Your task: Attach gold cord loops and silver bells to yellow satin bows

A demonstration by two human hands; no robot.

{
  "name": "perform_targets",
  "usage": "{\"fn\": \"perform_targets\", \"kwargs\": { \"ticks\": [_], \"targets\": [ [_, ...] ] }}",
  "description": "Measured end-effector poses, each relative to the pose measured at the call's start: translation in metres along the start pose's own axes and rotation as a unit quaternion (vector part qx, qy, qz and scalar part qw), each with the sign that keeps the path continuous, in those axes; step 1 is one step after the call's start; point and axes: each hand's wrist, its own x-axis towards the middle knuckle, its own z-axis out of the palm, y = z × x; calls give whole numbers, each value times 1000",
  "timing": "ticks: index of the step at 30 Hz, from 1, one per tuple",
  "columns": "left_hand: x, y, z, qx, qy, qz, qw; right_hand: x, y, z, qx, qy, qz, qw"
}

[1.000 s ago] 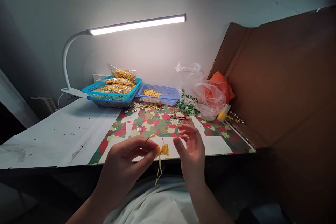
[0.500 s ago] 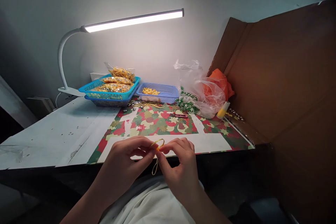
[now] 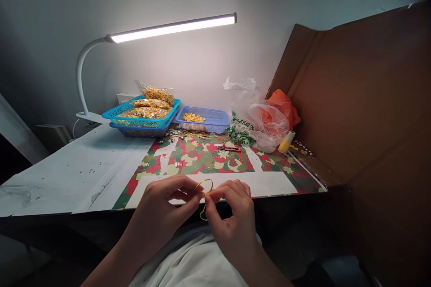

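A thin gold-coloured cord is pinched between my two hands at the table's front edge. One loop of it arches above the fingertips and a smaller loop hangs below them. My left hand is closed on the cord, thumb against fingers. Close beside it, my right hand pinches the cord with thumb and forefinger. Some small yellow-orange bit shows between the fingertips, mostly hidden. Pink-handled snips lie on the patterned sheet beyond my hands.
A turquoise basket with bagged yellow pieces stands at the back left, beside a blue basket with loose yellow pieces. Gold cords lie before them. Plastic bags, a yellow-based tube and a cardboard wall stand right. A lamp hangs above.
The lower cord loop has drawn up and bent to a rounder shape. My right hand's fingertips have shifted slightly right, and the upper loop is still held.
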Motion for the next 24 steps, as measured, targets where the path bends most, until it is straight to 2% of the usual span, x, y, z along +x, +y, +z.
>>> {"fn": "perform_targets", "kwargs": {
  "ticks": [10,16,24],
  "targets": [
    [0,2,1,-1,-16,10,1000,-2,-2,0,36,21,1,999],
    [-3,2,-2,4,-40,47,998,-3,-4,0,60,15,4,998],
    [-2,7,-1,79,12,113,990,-5,-1,-1,42,-6,5,999]
  ]
}}
